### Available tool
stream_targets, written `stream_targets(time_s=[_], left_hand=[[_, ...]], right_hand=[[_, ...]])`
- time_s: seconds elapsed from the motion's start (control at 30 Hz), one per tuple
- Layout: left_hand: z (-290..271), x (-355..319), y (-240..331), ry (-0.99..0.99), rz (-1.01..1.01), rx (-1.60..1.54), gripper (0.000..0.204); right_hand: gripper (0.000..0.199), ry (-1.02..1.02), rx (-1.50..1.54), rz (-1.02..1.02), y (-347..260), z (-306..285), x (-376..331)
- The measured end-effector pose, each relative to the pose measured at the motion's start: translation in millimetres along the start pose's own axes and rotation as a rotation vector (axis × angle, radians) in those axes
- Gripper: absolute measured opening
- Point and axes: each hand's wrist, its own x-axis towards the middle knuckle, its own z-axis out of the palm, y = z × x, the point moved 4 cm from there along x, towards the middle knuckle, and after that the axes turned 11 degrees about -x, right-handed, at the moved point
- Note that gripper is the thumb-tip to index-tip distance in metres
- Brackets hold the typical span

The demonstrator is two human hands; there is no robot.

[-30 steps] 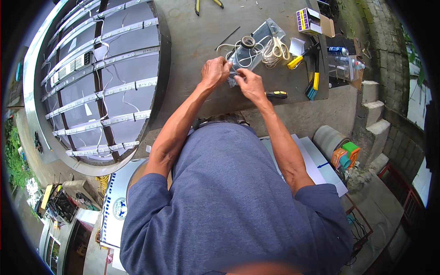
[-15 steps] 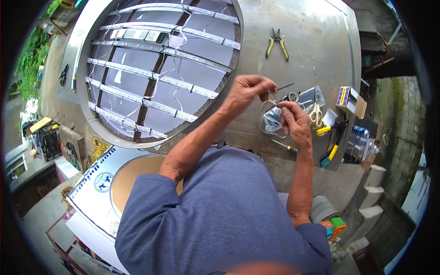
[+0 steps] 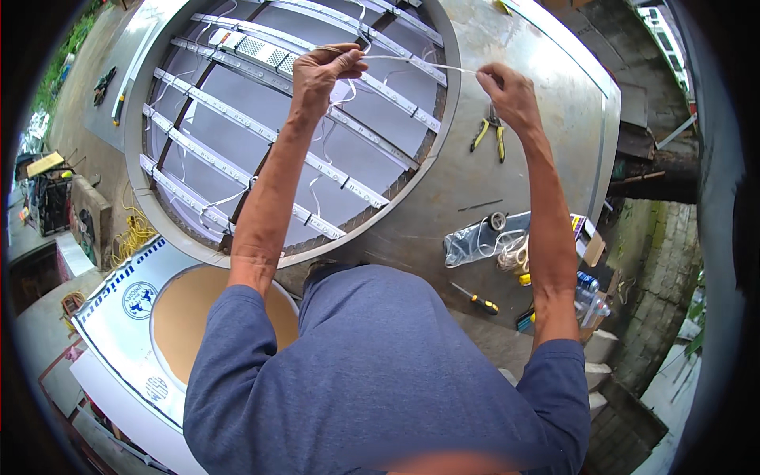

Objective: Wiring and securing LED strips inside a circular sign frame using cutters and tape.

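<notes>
A thin white wire [image 3: 419,62] is stretched between my two hands. My left hand [image 3: 323,73] pinches one end over the round frame [image 3: 451,95], which holds several slanted white light strips [image 3: 261,186]. My right hand [image 3: 507,91] pinches the other end above the grey metal sheet [image 3: 546,150], close to the yellow-handled pliers [image 3: 488,133]. Both arms reach forward from my blue shirt.
On the sheet lie a clear plastic bag with coiled white wire [image 3: 487,245], a tape roll [image 3: 497,221] and a yellow-black screwdriver [image 3: 476,298]. A white panel with a round cutout [image 3: 127,317] sits lower left. Concrete steps [image 3: 602,348] are at the right.
Both hands have left the plastic bag and moved forward over the round frame. They have spread apart, pulling a white wire taut between them.
</notes>
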Motion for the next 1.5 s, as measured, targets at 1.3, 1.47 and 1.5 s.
stream_targets(time_s=[1.3, 1.47, 1.5], left_hand=[[-107, 16, 31, 0.352, 0.557, 1.232, 0.015], [-105, 7, 19, 0.539, 0.392, 1.137, 0.017], [-103, 7, 13, 0.488, 0.216, 1.078, 0.018]], right_hand=[[0.028, -0.226, 0.024, 0.282, 5, 126, 150], [0.028, -0.291, 0.141, 0.334, -1, 132, 152], [0.026, -0.335, 0.12, 0.316, 0, 134, 153]])
